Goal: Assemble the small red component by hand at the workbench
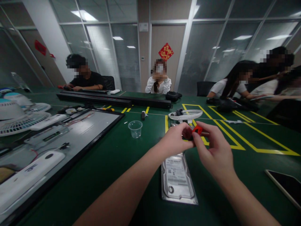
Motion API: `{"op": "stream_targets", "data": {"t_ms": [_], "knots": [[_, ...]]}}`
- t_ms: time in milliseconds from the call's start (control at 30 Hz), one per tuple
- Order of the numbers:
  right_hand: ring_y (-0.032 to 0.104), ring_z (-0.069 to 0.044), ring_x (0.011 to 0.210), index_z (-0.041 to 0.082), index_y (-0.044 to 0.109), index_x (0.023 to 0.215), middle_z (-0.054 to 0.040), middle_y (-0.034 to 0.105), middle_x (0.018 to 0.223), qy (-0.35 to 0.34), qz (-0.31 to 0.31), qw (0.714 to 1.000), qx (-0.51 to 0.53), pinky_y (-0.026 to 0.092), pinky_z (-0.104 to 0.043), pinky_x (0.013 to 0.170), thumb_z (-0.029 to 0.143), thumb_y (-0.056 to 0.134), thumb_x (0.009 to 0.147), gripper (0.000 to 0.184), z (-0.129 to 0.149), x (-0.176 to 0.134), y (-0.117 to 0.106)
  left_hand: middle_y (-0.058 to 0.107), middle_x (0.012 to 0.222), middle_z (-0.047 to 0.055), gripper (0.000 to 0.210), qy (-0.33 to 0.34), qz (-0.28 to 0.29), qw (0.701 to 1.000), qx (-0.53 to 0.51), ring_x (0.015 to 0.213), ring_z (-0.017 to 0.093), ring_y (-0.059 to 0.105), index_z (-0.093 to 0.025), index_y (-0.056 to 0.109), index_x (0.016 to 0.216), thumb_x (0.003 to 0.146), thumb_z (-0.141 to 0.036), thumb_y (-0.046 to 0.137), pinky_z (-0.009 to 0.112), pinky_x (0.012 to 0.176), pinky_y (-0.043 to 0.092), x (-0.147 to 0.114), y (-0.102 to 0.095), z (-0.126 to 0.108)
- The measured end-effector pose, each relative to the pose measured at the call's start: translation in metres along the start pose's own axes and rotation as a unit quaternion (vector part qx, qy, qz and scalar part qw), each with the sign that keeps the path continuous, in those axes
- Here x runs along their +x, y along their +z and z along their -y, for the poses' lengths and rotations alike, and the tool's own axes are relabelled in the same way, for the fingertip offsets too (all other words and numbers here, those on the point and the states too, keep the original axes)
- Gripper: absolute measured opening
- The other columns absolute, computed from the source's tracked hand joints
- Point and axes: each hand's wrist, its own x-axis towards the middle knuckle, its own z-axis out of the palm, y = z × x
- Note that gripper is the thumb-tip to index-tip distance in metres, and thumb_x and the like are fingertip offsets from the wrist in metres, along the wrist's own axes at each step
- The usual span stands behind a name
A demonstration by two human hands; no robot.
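Observation:
My left hand (175, 140) and my right hand (215, 149) come together above the table, fingers closed. Between their fingertips is a small red-and-black object (198, 129), whose exact kind I cannot make out. Part of it is hidden behind my left fingers. Below my hands a silver hard drive (177, 179) lies on the green table, its white label facing up. Just beyond my hands rests a white round grille (185, 115) with a small dark part on it. A clear plastic cup (135, 129) stands upright to the left of my left hand.
A large panel (98, 122) with electronic parts and white fan parts (25, 121) fill the left. Long black bars (117, 99) cross the back. Yellow tape (256, 147) marks the table at right, near a phone (285, 185). Several people sit or stand around the table.

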Motion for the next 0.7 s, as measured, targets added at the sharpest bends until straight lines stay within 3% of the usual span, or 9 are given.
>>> {"op": "stream_targets", "data": {"t_ms": [100,267,467,700], "knots": [[0.072,-0.03,0.106,0.029,0.069,0.138,-0.0101,0.071,0.121,-0.004,-0.002,1.0,-0.003,0.061,-0.052,0.092,0.029,0.07,0.103,0.035,0.0003,-0.0002,-0.0003,0.074,0.091,0.003,0.013,-0.004,0.006,1.0,-0.013,0.083,0.018,0.068,-0.016,0.067,0.092,0.082,-0.018,0.076,0.029,0.077,0.053,0.0003,0.0005,-0.0003],[0.073,-0.03,0.114,0.031,0.066,0.145,-0.0106,0.073,0.133,0.016,0.01,0.999,0.038,0.06,-0.053,0.099,0.025,0.062,0.108,0.038,-0.0002,-0.0026,0.0008,0.077,0.094,0.007,0.011,-0.015,0.024,0.999,-0.036,0.087,0.019,0.071,-0.014,0.071,0.095,0.085,-0.018,0.075,0.031,0.082,0.055,0.0013,0.0002,-0.0014],[0.071,-0.029,0.104,0.029,0.069,0.136,-0.0089,0.07,0.117,-0.009,-0.005,1.0,-0.008,0.061,-0.05,0.09,0.027,0.071,0.103,0.034,0.0007,0.0005,0.0006,0.074,0.091,0.004,0.021,-0.01,0.007,0.999,-0.037,0.083,0.018,0.07,-0.016,0.067,0.096,0.079,-0.014,0.078,0.029,0.077,0.055,0.0011,0.0011,0.0027],[0.072,-0.028,0.114,0.03,0.065,0.147,-0.01,0.071,0.134,0.007,0.01,0.999,0.037,0.06,-0.05,0.098,0.022,0.063,0.107,0.04,-0.0017,-0.0022,0.0016,0.077,0.097,0.007,0.021,-0.031,0.013,0.995,-0.092,0.083,0.018,0.073,-0.014,0.069,0.101,0.083,-0.014,0.078,0.029,0.078,0.058,0.0033,0.0024,0.0039]]}}
